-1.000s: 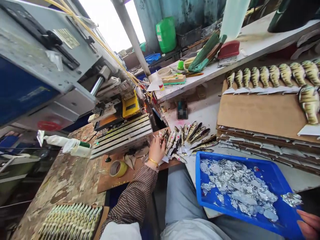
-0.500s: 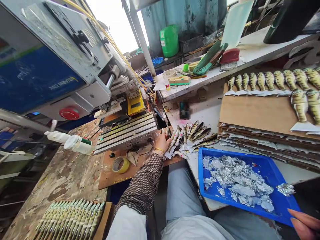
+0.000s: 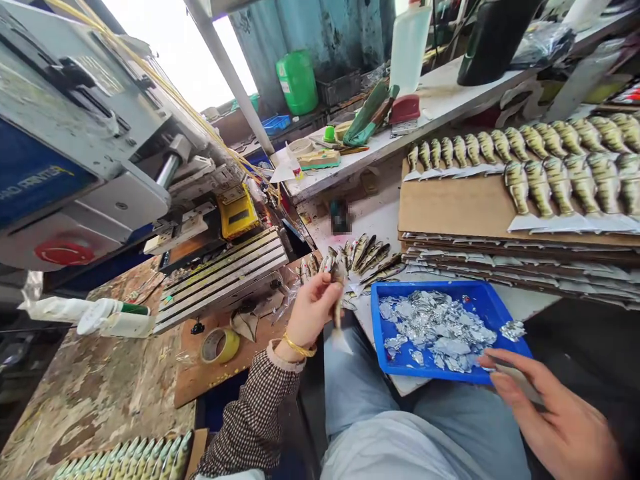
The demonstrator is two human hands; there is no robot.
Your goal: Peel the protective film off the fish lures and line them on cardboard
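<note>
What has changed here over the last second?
The left hand left the pile of lures and lifted one fish lure, pinched, towards the lap. The right hand came further into view, open, by the near corner of the blue tray. Tray, foil scraps, pile and tape roll stayed put.

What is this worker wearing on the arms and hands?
Both hands are bare, without gloves. The left hand has a thin gold bangle at the wrist, above it a long sleeve in fine brown-and-white check. The right hand shows no ring or bangle; its forearm is out of the picture.
</note>
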